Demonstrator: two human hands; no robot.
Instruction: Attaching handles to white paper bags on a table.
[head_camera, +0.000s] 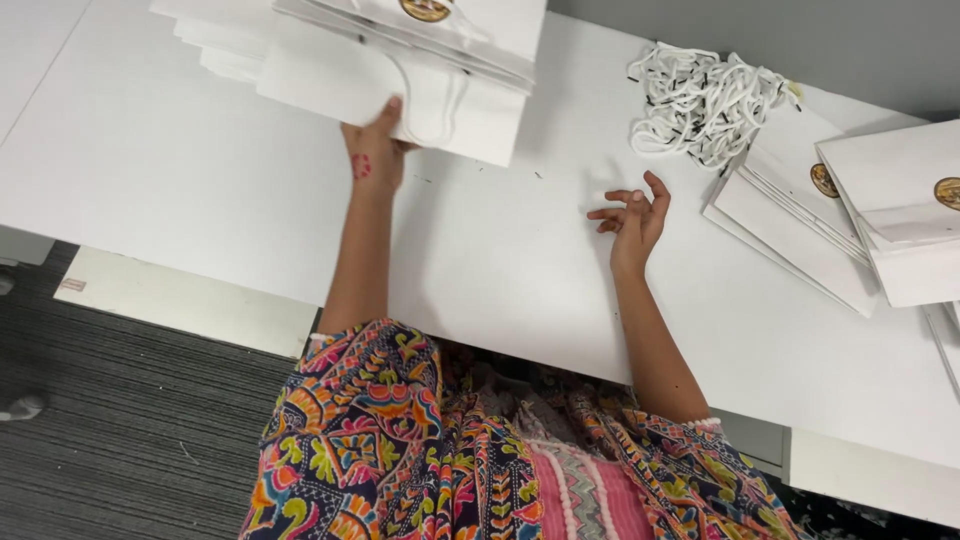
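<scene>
At the twelve o'clock edge of the white rectangular table (200, 170), the left hand (375, 150) grips the lower edge of a flat white paper bag with a white cord handle (400, 95), thumb on top and fingers hidden beneath. This bag lies at the front of a fanned stack of flat white paper bags with round gold emblems (420, 30), which runs off the top of the view. Those in the stack whose handle area shows already carry a cord, so this looks like the done pile, and the held bag appears to be joining it.

At about three o'clock from that hand, the right hand (632, 215) hovers just above the bare tabletop, palm up, fingers loosely curled and holding nothing.

Further out, toward one o'clock, a tangled heap of white cords with dark tips (705, 100) rests on the table, touching a second pile of flat white paper bags with gold emblems (840, 210) at two to three o'clock. No cords are visible on these, so a fair share of work seems left: several bags here, with cords to spare.

At six o'clock, the person's multicoloured patterned garment (400, 440) fills the lower view, above grey ribbed flooring (120, 430).
</scene>
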